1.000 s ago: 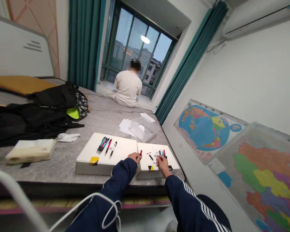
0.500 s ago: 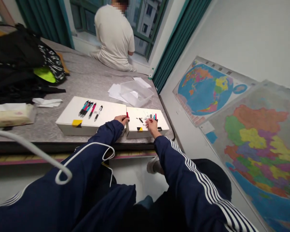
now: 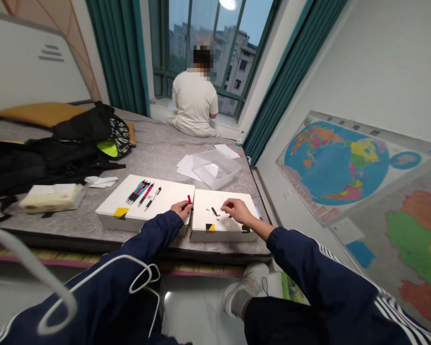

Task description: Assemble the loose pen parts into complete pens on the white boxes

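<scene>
My left hand [image 3: 181,209] rests at the inner edge of the right-hand white box [image 3: 201,211], pinching a small red pen part [image 3: 189,200] between its fingers. My right hand [image 3: 236,209] hangs over the same box with its fingers curled, and what they hold is hard to see. A short black pen part [image 3: 214,211] lies on that box, left of my right hand. On the neighbouring white box [image 3: 172,191] lie several pens with teal, pink and black barrels [image 3: 138,192], plus a red one [image 3: 146,194] and a black-and-white one [image 3: 153,199].
Both boxes stand on a grey mattress [image 3: 158,153] whose front edge lies just below them. Behind are a clear plastic tub [image 3: 215,168] on white papers [image 3: 186,166], a black backpack [image 3: 82,148] and a tissue pack [image 3: 52,197]. A seated person [image 3: 195,103] faces the window.
My view has swung back and up. The small upright pen parts beside my right hand are gone from the box top. My right hand has moved right, away from my left hand.
</scene>
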{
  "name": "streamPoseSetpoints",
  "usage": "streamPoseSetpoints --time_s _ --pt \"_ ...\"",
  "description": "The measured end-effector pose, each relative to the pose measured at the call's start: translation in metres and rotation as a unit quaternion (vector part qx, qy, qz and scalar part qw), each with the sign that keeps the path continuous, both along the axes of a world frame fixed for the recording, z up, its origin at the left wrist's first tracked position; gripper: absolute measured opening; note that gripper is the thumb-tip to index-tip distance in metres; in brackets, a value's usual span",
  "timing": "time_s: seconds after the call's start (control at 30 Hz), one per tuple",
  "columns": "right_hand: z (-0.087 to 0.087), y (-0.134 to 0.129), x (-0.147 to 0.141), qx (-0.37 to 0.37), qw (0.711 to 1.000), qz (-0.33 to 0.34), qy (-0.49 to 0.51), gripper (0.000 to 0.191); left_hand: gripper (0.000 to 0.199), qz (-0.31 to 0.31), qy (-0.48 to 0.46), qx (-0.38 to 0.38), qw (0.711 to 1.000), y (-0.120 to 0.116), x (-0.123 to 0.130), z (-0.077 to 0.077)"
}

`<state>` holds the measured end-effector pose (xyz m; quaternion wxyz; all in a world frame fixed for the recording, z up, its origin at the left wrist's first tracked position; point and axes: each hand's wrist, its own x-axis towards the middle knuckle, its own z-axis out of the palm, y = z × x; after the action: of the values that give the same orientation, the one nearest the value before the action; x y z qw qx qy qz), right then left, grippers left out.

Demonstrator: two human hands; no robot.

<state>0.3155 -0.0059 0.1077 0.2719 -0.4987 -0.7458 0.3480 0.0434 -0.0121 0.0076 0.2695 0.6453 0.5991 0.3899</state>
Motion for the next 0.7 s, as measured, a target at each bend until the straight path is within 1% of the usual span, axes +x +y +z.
streamPoseSetpoints --time_s 0.03,0.1,0.17,0.27,0.33,0.47,0.53,0.57,0.63,0.7 --pt "0.007 -0.001 -0.001 0.004 1.000 0.012 0.015 0.021 0.040 -0.008 0.017 0.000 1.000 0.000 0.001 0.001" --pt "0.015 -0.003 -0.006 0.005 0.998 0.021 0.062 0.025 0.037 -0.022 0.065 0.007 0.998 -0.003 0.005 0.006" --pt "0.017 -0.007 -0.010 -0.004 0.993 0.022 0.113 0.029 0.039 -0.016 0.082 0.023 0.996 -0.008 0.012 0.012" --pt "0.016 -0.016 -0.008 -0.041 0.984 0.020 0.172 0.032 0.038 -0.012 0.065 0.018 0.998 -0.021 0.027 0.024" --pt "0.016 -0.024 -0.002 -0.069 0.976 0.007 0.205 0.033 0.037 -0.022 0.047 0.020 0.998 -0.032 0.040 0.033" --pt "0.020 -0.037 0.014 -0.097 0.958 -0.058 0.264 0.033 0.039 -0.055 0.026 0.010 0.998 -0.059 0.061 0.050" --pt "0.024 -0.043 0.018 -0.101 0.953 -0.075 0.276 0.033 0.039 -0.066 0.034 -0.005 0.997 -0.071 0.068 0.057" --pt "0.026 -0.046 0.018 -0.101 0.954 -0.071 0.274 0.033 0.039 -0.070 0.039 -0.011 0.997 -0.077 0.071 0.059" --pt "0.029 -0.051 0.017 -0.100 0.959 -0.047 0.259 0.033 0.038 -0.077 0.049 -0.016 0.996 -0.086 0.075 0.062" --pt "0.028 -0.054 0.017 -0.095 0.965 -0.025 0.244 0.034 0.038 -0.081 0.058 -0.012 0.995 -0.093 0.076 0.061"
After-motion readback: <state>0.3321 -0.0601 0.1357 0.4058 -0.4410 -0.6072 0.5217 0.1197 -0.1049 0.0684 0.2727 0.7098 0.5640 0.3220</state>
